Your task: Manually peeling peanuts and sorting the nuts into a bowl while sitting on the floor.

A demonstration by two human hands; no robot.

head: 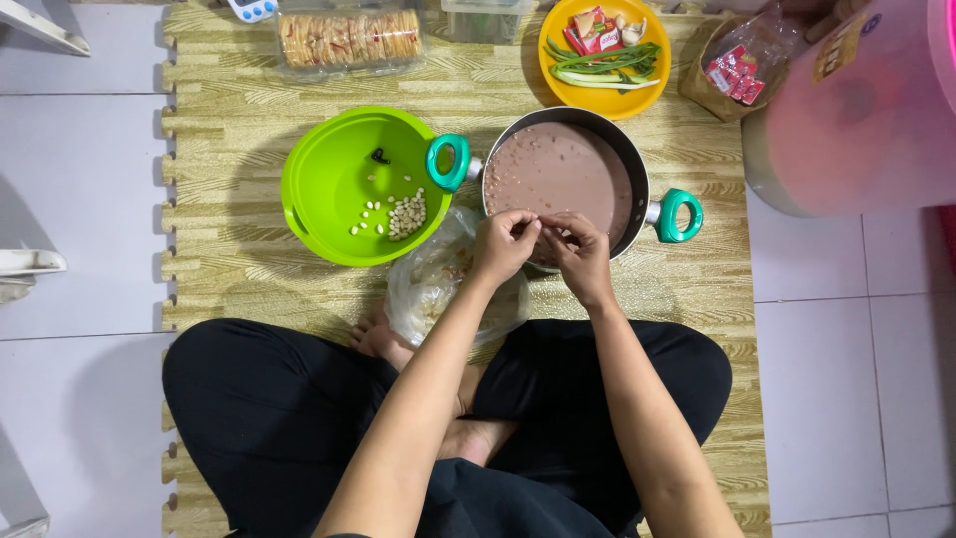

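The left hand [503, 244] and the right hand [580, 251] are held close together, fingertips almost meeting, over the near rim of a metal pot [564, 175]; something small appears to be pinched between the fingers of both, though what it is cannot be told. The pot is filled with a brownish-pink mass and carries a teal handle [679, 215] just to the right of the right hand. Just to the left of the left hand a green bowl [339, 174] is set, with a small heap of pale peeled kernels [403, 214] lying in it and a teal handle of its own turned toward the pot. Directly beneath the left wrist a clear plastic bag [433, 284] is spread on the wood-patterned floor mat [229, 130], resting against the crossed legs. Beyond the hands, past the pot, a yellow plate [652, 85] with green stalks and small red packets is seen; further left a clear tray of crackers [349, 40] is placed. To the far right a large pink container [856, 120] is blurred.
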